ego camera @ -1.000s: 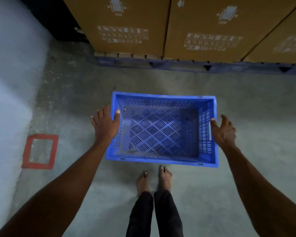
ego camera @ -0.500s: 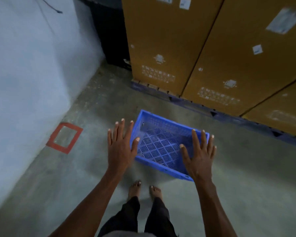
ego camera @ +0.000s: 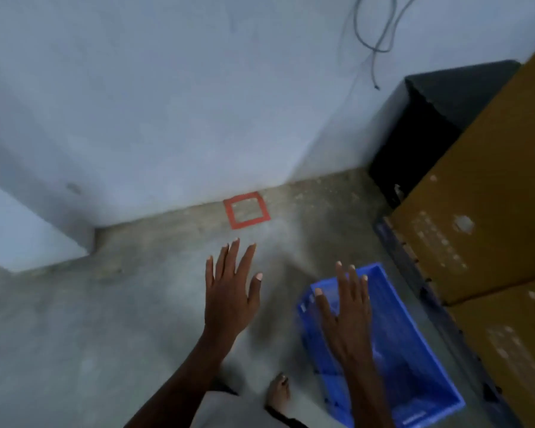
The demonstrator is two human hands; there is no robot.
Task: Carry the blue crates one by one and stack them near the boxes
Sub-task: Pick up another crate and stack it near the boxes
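Head view | blue crate on floor beside boxes, long axis running away | right hand above it, left hand clear | both grips wide, empty

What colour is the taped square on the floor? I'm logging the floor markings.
Red-orange: the taped square by the wall, seen in the head view.

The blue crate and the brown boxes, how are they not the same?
The blue crate is open on top, so you can see inside it; the brown boxes look closed. The blue crate sits right on the floor; the brown boxes stand on a dark pallet. The blue crate is low; the brown boxes rise much higher beside it. Both are box-shaped and near each other.
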